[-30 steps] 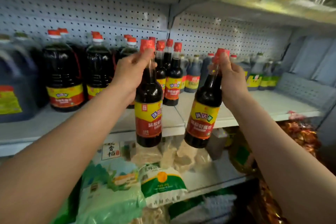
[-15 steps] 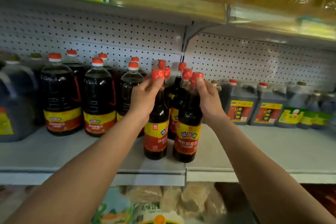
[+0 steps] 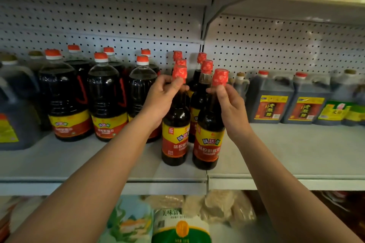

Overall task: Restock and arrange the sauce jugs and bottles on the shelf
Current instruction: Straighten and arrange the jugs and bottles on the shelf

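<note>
Two dark sauce bottles with red caps and red-and-yellow labels stand side by side near the front of the white shelf (image 3: 296, 160). My left hand (image 3: 161, 97) grips the neck of the left bottle (image 3: 175, 136). My right hand (image 3: 232, 108) grips the neck of the right bottle (image 3: 209, 144). Both bottles are upright with their bases on the shelf. Behind them stand more bottles of the same kind (image 3: 204, 77) in two short rows.
Big round sauce jugs (image 3: 106, 104) with red caps fill the shelf's left part, with a dark handled jug (image 3: 13, 116) at the far left. Square vinegar jugs (image 3: 270, 100) line the back right. A pegboard wall (image 3: 276, 45) rises behind. Bagged goods (image 3: 177, 223) lie on the shelf below.
Both hands carried their bottles up from below the shelf edge and set them upright on the shelf in front of the same-kind rows. The grips on the necks stay.
</note>
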Tool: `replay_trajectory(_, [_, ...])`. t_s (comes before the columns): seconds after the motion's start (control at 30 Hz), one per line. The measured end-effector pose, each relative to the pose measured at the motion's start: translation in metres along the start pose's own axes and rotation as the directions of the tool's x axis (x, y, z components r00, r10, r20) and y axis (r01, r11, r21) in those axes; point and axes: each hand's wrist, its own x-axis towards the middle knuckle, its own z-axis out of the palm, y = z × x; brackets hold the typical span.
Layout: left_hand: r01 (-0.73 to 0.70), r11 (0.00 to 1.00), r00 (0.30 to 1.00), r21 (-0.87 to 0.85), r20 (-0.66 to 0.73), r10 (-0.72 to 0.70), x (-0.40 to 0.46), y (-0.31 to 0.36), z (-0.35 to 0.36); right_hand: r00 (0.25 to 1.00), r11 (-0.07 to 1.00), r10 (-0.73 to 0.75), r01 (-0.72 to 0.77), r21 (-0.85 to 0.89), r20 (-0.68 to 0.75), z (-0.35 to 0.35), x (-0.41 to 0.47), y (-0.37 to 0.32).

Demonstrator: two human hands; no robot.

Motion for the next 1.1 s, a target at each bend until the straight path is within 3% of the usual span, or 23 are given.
replay_trajectory(0.17, [-0.003, 0.967, 0.997, 0.255, -0.072, 0.022, -0.042, -0.03, -0.002, 0.991, 0.988, 0.082, -0.095, 0.125, 0.102, -0.012, -0.053, 0.04])
replay_trajectory(0.3, [0.078, 0.915, 0.992, 0.396, -0.121, -0.032, -0.083, -0.073, 0.005, 0.949, 0.974, 0.218, -0.225, 0.008, 0.228, -0.022, -0.086, 0.071])
replay_trajectory(0.4, [0.193, 0.831, 0.972, 0.522, -0.215, -0.091, -0.09, -0.094, 0.013, 0.917, 0.941, 0.336, -0.322, -0.102, 0.214, -0.018, -0.096, 0.081])
replay_trajectory(0.63, [0.254, 0.896, 0.966, 0.363, -0.144, -0.215, -0.08, -0.109, -0.002, 0.913, 0.931, 0.358, -0.332, -0.154, 0.195, -0.016, -0.091, 0.089])
replay_trajectory(0.77, [0.228, 0.909, 0.973, 0.349, -0.119, -0.198, -0.085, -0.111, -0.002, 0.896, 0.922, 0.375, -0.334, -0.196, 0.238, -0.02, -0.09, 0.095])
replay_trajectory(1.1, [0.225, 0.875, 0.967, 0.429, -0.206, -0.148, -0.094, -0.131, 0.004, 0.9, 0.923, 0.358, -0.299, -0.243, 0.25, -0.012, -0.08, 0.105])
